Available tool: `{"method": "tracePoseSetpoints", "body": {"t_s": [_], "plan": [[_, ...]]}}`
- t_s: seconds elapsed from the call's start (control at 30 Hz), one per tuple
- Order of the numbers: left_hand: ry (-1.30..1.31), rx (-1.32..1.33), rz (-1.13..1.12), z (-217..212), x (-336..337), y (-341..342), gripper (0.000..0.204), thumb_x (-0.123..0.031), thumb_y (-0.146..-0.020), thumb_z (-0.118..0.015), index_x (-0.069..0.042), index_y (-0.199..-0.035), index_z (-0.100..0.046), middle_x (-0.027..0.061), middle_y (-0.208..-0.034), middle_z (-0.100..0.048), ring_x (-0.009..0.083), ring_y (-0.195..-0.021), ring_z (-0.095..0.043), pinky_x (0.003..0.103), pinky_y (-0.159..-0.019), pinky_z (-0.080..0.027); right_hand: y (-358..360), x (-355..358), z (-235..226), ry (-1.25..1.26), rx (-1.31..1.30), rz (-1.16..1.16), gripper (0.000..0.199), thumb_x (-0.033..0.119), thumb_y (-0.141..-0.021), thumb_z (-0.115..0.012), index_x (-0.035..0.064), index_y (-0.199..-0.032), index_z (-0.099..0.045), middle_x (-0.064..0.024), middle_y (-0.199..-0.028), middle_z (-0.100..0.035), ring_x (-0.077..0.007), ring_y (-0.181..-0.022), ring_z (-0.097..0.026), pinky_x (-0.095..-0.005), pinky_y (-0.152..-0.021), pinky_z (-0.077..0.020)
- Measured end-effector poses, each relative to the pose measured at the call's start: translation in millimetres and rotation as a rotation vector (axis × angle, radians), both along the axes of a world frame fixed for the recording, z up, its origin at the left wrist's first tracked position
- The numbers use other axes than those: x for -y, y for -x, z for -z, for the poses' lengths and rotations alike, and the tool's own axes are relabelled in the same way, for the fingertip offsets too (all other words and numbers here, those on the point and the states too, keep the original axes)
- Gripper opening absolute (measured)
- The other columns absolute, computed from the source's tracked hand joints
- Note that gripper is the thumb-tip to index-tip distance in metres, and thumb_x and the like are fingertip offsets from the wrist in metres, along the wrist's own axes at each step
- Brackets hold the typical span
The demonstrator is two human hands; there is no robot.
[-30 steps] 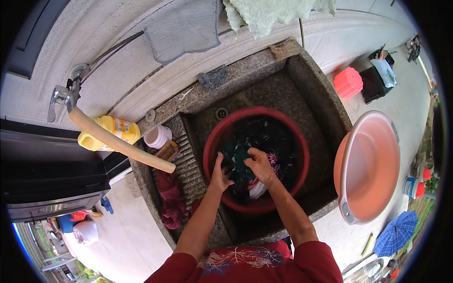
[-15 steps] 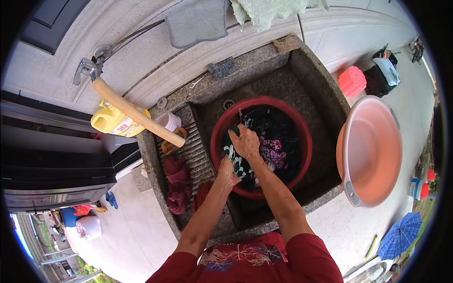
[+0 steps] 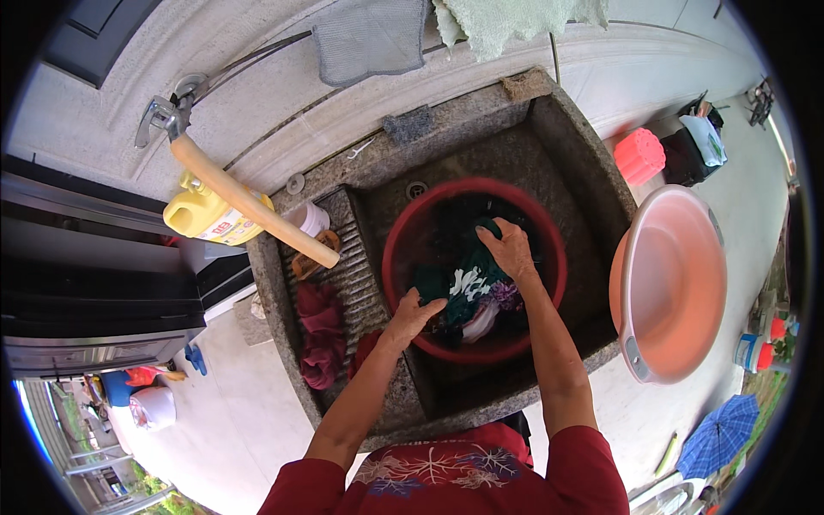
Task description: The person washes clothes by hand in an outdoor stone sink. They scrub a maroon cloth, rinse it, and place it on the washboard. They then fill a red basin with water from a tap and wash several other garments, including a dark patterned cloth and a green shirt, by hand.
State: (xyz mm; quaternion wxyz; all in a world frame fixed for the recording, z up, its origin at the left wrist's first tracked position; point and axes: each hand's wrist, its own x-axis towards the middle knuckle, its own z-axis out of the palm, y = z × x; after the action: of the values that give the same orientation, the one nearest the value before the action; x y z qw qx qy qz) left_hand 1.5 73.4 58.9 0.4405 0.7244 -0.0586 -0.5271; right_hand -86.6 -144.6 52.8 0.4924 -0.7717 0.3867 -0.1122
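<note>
A red basin with dark water and wet clothes sits in the stone sink. Inside lies a dark green garment with a white pattern, beside a purple patterned cloth and a pale pink-white cloth. My right hand, over the basin's right half, has its fingers closed on a dark green fold of the garment. At the basin's left rim, my left hand has thumb and fingers apart, close to the garment's left end; whether it touches the cloth is hard to tell.
The stone sink has a ribbed washboard on its left, with maroon cloth on it. A tap with a tan hose reaches over a yellow jug. An orange-pink basin stands at the right.
My hands have moved apart: the right went right with a fold of the green garment, while the left opened near the rim. The garment is now spread across the basin.
</note>
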Motion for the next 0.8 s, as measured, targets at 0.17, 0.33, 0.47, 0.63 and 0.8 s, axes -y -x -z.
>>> {"method": "tracePoseSetpoints", "body": {"t_s": [0.17, 0.33, 0.47, 0.63, 0.8], "plan": [[0.214, 0.803, 0.307, -3, 29, -10, 0.097, -0.011, -0.064, -0.079, -0.011, -0.142, -0.022, 0.0149, -0.141, -0.027, 0.0319, -0.13, -0.028, 0.041, -0.108, -0.024, 15, -22, 7, -0.133, 0.056, -0.362, 0.031, 0.022, -0.074, -0.06, 0.0026, -0.098, -0.061, -0.0176, -0.088, -0.064, -0.029, -0.087, -0.063, -0.0359, -0.078, -0.0476], [0.393, 0.511, 0.432, -35, 29, -29, 0.051, -0.002, -0.067, -0.071, -0.008, -0.112, -0.049, 0.0048, -0.088, -0.056, 0.0161, -0.083, -0.056, 0.029, -0.074, -0.047, 18, -38, -67, -0.366, 0.261, -0.51, 0.043, 0.012, -0.068, -0.063, 0.0027, -0.109, -0.054, -0.0086, -0.095, -0.062, -0.0194, -0.087, -0.06, -0.0332, -0.08, -0.0475], [0.525, 0.186, 0.119, -66, 25, -11, 0.035, 0.002, -0.067, -0.066, -0.003, -0.097, -0.05, -0.0023, -0.076, -0.052, 0.0048, -0.069, -0.05, 0.023, -0.062, -0.043, 38, -40, -33, 0.067, 0.237, -0.628, 0.053, 0.012, -0.065, -0.068, 0.0066, -0.115, -0.053, -0.0079, -0.1, -0.057, -0.0199, -0.089, -0.057, -0.0313, -0.084, -0.0458], [0.765, -0.111, -0.118, -103, 11, -13, 0.023, -0.012, -0.076, -0.064, -0.005, -0.095, -0.052, -0.0025, -0.08, -0.053, 0.0036, -0.074, -0.049, 0.019, -0.068, -0.039, 48, -73, 6, -0.719, 0.33, -0.21, 0.021, 0.012, -0.071, -0.063, 0.0046, -0.091, -0.062, 0.0001, -0.088, -0.057, -0.0092, -0.079, -0.052, -0.0227, -0.077, -0.0423], [0.788, 0.144, -0.175, -152, -10, -19, 0.018, -0.005, -0.079, -0.062, -0.005, -0.092, -0.051, -0.0016, -0.085, -0.051, 0.0042, -0.076, -0.046, 0.02, -0.068, -0.039, 61, -52, -81, -0.671, 0.651, -0.048, 0.004, 0.002, -0.074, -0.055, 0.0041, -0.076, -0.056, 0.0059, -0.068, -0.05, -0.0047, -0.068, -0.045, -0.02, -0.062, -0.0354]]}}
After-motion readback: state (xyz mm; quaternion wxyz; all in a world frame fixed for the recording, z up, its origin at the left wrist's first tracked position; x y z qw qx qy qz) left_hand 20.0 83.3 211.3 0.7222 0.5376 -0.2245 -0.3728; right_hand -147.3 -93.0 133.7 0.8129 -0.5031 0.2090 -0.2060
